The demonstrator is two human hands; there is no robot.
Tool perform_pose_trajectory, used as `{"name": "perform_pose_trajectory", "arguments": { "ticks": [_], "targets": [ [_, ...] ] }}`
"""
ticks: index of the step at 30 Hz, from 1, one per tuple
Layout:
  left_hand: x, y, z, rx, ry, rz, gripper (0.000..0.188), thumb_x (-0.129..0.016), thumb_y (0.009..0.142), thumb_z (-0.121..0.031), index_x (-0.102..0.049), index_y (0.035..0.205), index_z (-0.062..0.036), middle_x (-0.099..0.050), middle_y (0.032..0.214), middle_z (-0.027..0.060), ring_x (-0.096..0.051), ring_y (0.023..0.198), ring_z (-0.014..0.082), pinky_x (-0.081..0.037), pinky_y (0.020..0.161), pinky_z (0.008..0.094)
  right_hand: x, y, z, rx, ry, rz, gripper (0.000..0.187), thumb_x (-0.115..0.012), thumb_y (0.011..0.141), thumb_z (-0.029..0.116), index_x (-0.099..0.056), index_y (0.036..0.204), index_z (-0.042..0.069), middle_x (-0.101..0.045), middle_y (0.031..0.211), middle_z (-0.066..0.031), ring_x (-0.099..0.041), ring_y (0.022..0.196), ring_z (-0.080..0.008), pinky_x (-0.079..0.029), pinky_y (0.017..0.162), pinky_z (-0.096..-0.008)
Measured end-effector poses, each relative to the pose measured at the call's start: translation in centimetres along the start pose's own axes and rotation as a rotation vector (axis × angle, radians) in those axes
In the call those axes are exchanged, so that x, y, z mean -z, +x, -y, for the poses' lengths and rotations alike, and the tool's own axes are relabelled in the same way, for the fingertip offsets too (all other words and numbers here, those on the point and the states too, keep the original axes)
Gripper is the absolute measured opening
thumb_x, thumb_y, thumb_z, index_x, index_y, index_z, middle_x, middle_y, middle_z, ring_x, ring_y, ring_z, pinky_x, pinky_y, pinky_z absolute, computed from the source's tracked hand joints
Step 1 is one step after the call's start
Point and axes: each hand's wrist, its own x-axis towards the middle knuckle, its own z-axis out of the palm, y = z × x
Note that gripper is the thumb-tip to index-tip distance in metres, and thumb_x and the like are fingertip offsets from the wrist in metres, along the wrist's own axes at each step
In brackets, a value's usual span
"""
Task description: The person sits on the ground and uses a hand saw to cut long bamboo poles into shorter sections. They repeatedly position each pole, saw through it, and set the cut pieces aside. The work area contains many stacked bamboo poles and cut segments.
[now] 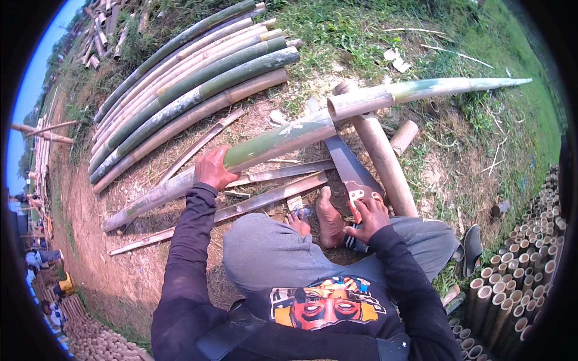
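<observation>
My left hand (pixel 214 168) is wrapped over a thick green-and-tan bamboo pole (pixel 280 141) that slants up from the lower left. In my right hand (pixel 369 216) is the orange handle of a handsaw (pixel 346 159). The saw's blade reaches away from me to the pole's right end, which hides part of it; the tip shows on the far side. Just beyond that end, a second bamboo length (pixel 415 91) shows an open cut mouth and tapers off to the right. It rests across a short bamboo log (pixel 385 162).
Several long bamboo poles (pixel 198 90) lie side by side at the far left. Split bamboo strips (pixel 271 195) lie near my bare feet (pixel 330 222). Cut bamboo tubes (pixel 500 289) are stacked at the lower right, near a dark sandal (pixel 472 246). Other people are at the far left edge.
</observation>
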Motion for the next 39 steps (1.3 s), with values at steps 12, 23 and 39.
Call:
{"name": "perform_pose_trajectory", "arguments": {
  "ticks": [12, 23, 39],
  "targets": [
    [-1.3, -14.2, -1.7, 0.399, 0.004, -0.517, 0.106, -0.086, 0.070, -0.070, -0.048, 0.153, -0.0165, -0.048, 0.148, 0.0181, -0.043, 0.145, 0.0373, -0.033, 0.121, 0.0573, 3.1, 13.3, 3.9, -0.515, 1.596, -0.237, 0.052, -0.063, 0.106, 0.038, -0.056, 0.143, 0.002, -0.065, 0.124, -0.0152, -0.070, 0.110, -0.0320, -0.064, 0.087, -0.0470],
    [-3.7, -9.9, 8.6, 0.999, -1.981, -1.245, 0.065, -0.079, 0.092, -0.053, -0.059, 0.138, -0.0125, -0.068, 0.121, 0.0077, -0.065, 0.119, 0.0269, -0.051, 0.106, 0.0492, 6.9, 18.6, 2.3, 0.015, 1.497, -0.225, 0.069, -0.063, 0.105, 0.049, -0.048, 0.152, 0.000, -0.062, 0.140, -0.0198, -0.067, 0.123, -0.0329, -0.058, 0.105, -0.0492],
    [5.7, 12.5, 21.6, 0.632, -1.058, -0.892, 0.097, -0.076, 0.093, -0.063, -0.046, 0.155, 0.0046, -0.062, 0.144, 0.0256, -0.061, 0.133, 0.0285, -0.051, 0.108, 0.0408, 14.6, 29.6, 8.0, 0.115, 0.922, -0.352, 0.062, -0.065, 0.108, 0.032, -0.042, 0.158, 0.003, -0.056, 0.148, -0.0196, -0.060, 0.127, -0.0274, -0.052, 0.106, -0.0389]
  ]
}}
